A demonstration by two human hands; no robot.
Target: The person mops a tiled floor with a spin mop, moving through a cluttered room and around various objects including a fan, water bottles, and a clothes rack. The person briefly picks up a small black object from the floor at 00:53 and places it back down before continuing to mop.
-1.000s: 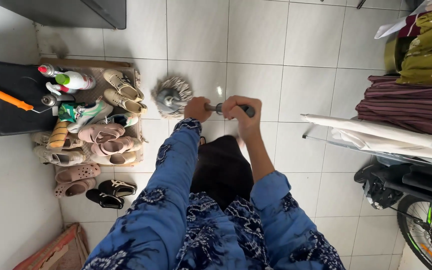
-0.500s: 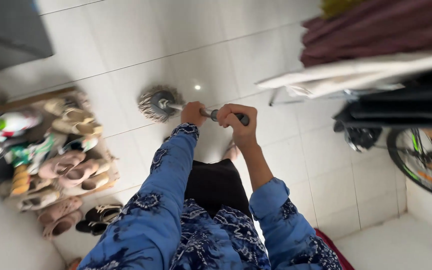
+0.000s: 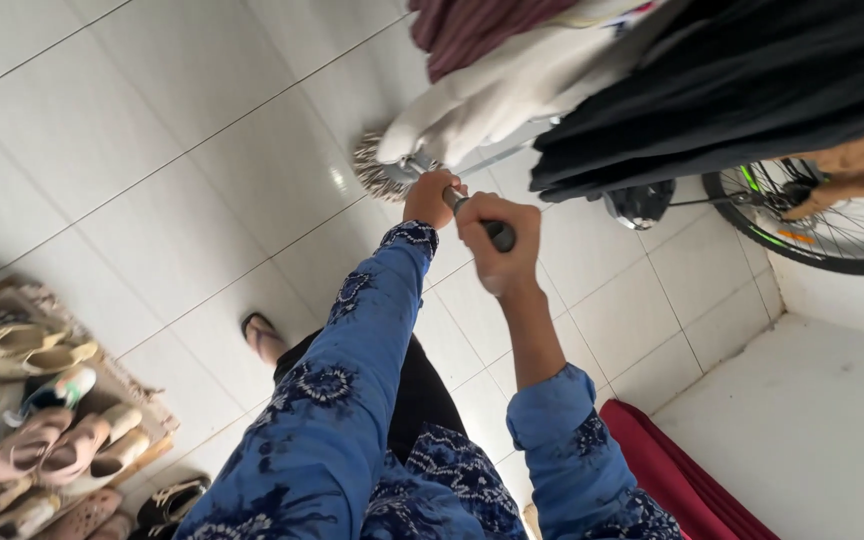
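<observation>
1. Since a second ago the view has swung right: the shoes [image 3: 42, 440] have slid to the lower left corner, and the mop head [image 3: 380, 172] now sits under hanging clothes [image 3: 512, 90] instead of on open floor [image 3: 132, 150]
2. Head view, hands: the left hand [image 3: 430, 200] is wrapped round the handle [image 3: 472, 215] lower down, nearer the mop head; its grip is pressed together on the handle. The right hand [image 3: 500, 250] is clenched round the dark upper end of the same handle, fingers curled fully over it. Both sleeves are blue and patterned
3. Head view, mop: the stringy head lies on the white tiles, partly hidden by a pale garment that hangs over it. It rests at the foot of the clothes rack, just beside the bike wheel [image 3: 812, 220]
4. Head view, surroundings: one sandalled foot [image 3: 262, 338] stands on the tiles below the arms. A red cloth [image 3: 682, 470] lies at lower right beside a raised pale step
5. Progress, as a judgement: the tiles in the middle shine with a glare spot, which may mean they are wet and mopped already, though I cannot tell for sure. The strip under the clothes is being worked now; the area by the wheel and the corner near the shoes look left to do
</observation>
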